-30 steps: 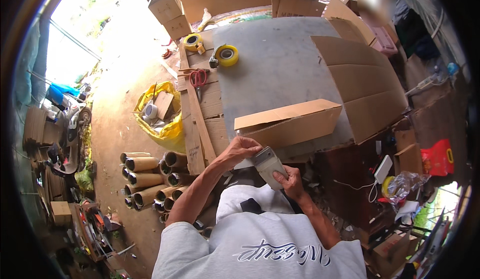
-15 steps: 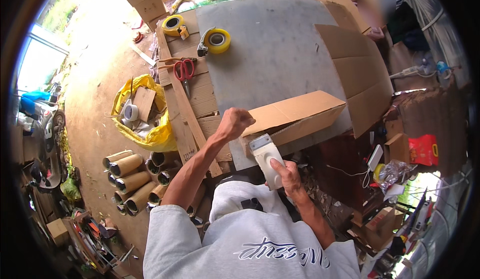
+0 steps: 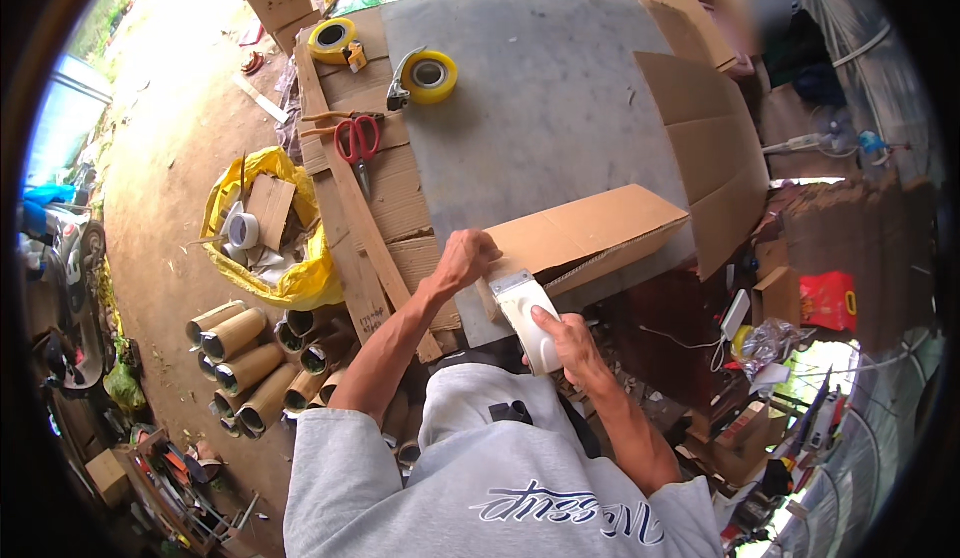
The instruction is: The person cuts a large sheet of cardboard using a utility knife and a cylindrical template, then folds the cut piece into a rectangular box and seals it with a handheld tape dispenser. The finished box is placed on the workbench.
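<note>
Head view: I look down over a grey work table (image 3: 540, 108) in a cluttered workshop, with my two bare forearms coming up from the lower edge.
Left hand: my left hand (image 3: 465, 258) rests curled on the near end of a long, narrow brown cardboard box (image 3: 590, 233), pressing its open end; it grips nothing that I can make out.
Right hand: my right hand (image 3: 568, 336) is closed around a white, block-shaped device with a silver head (image 3: 527, 313), whose silver end sits at the mouth of the box.
Box position: the cardboard box lies at the near edge of the table, tilted up to the right.
Table top: a flattened brown cardboard sheet (image 3: 710, 148) lies at the right edge; two yellow tape rolls (image 3: 430, 75) and red-handled scissors (image 3: 356, 143) lie at the far left.
Floor, left: a yellow bag of scraps (image 3: 270, 233) sits near a stack of brown cardboard tubes (image 3: 255, 358).
</note>
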The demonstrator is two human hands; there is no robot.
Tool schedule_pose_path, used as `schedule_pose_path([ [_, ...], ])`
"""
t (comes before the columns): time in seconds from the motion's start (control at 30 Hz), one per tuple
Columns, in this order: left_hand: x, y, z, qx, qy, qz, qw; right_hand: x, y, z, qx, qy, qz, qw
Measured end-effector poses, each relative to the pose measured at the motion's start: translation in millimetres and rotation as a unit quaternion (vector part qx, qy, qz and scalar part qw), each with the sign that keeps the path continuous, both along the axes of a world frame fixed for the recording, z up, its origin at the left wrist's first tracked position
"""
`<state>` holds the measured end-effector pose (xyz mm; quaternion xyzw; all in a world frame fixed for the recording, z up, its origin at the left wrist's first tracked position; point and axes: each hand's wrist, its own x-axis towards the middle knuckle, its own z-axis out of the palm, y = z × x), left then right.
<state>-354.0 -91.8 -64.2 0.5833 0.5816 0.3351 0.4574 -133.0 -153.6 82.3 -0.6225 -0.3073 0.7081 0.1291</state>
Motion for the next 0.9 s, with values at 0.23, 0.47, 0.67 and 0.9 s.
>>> schedule_pose_path([
  [0.23,8,-8,23,0.036,0.168,-0.019,0.985,3,9,1,-0.033,0.0,0.028,0.999],
  [0.47,-13,-7,-24,0.107,0.177,-0.112,0.972,-1,14,3,-0.028,0.011,0.029,0.999],
  [0.67,2,-61,21,0.129,0.004,-0.137,0.982,3,17,-1,-0.045,0.01,0.017,0.999],
  [0.9,30,-64,7,0.189,0.1,-0.008,0.977,-3,25,4,-0.046,0.006,0.024,0.999],
])
